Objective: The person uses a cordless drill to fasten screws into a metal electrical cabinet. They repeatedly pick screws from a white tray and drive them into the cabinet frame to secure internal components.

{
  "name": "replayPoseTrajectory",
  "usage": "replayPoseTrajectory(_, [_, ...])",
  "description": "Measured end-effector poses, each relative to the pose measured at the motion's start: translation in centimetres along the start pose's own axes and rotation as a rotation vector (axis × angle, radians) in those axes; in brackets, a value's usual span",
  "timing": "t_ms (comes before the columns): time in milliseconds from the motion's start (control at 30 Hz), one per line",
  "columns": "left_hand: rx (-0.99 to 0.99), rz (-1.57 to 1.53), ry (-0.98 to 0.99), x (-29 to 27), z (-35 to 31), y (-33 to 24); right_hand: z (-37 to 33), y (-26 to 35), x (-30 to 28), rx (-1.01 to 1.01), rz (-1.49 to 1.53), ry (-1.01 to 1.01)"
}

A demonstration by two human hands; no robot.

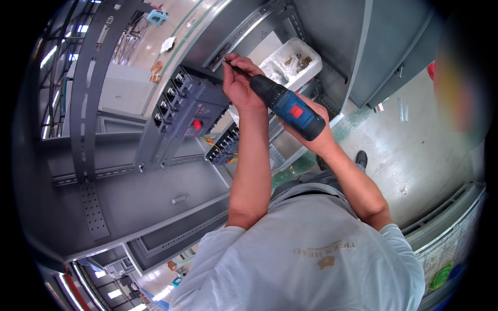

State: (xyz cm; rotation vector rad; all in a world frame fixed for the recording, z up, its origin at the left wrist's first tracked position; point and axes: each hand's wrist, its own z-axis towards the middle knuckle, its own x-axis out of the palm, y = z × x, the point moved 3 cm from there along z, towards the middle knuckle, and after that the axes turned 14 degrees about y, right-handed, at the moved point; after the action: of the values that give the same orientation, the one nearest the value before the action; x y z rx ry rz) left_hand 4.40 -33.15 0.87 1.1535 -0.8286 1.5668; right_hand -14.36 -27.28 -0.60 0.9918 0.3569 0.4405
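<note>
My right hand (322,122) grips a blue and black cordless drill (293,110) with a red patch on its body. The drill points up and to the left, and a long thin dark driver bit (239,70) runs out of its chuck. Around the far end of that bit, the fingers of my left hand (241,88) are closed, close to a metal rail of the cabinet. Whether a screw sits at the bit's tip is too small to tell. Just left of my left wrist is a large grey circuit breaker (194,111) with a red knob.
A white foam box (309,69) with small metal parts stands inside the grey cabinet, beyond the drill. Below the large breaker is a smaller breaker row (224,146) with yellow wires. A slotted upright (85,103) rises at left; a grey panel (397,57) stands at right.
</note>
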Motion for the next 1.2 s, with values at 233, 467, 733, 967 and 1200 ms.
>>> replayPoseTrajectory(233, [0.010, -0.042, 0.028, 0.1, 0.4, 0.3, 0.7, 0.1, 0.0, -0.023, -0.095, 0.031])
replayPoseTrajectory(467, [0.028, -0.060, 0.056, 0.2, 0.7, 0.4, 1.1, 0.1, 0.1, -0.027, -0.081, 0.048])
replayPoseTrajectory(733, [0.041, -0.051, 0.067, 0.0, 0.8, 0.3, 1.5, 0.1, 0.2, 0.029, -0.071, 0.090])
replayPoseTrajectory(967, [0.041, -0.065, 0.047, -0.2, 0.8, 0.3, 1.9, 0.1, -0.1, 0.023, -0.121, 0.096])
replayPoseTrajectory(1200, [0.057, -0.083, 0.114, 0.0, 0.9, 0.5, 2.2, 0.9, -0.1, 0.042, -0.161, 0.138])
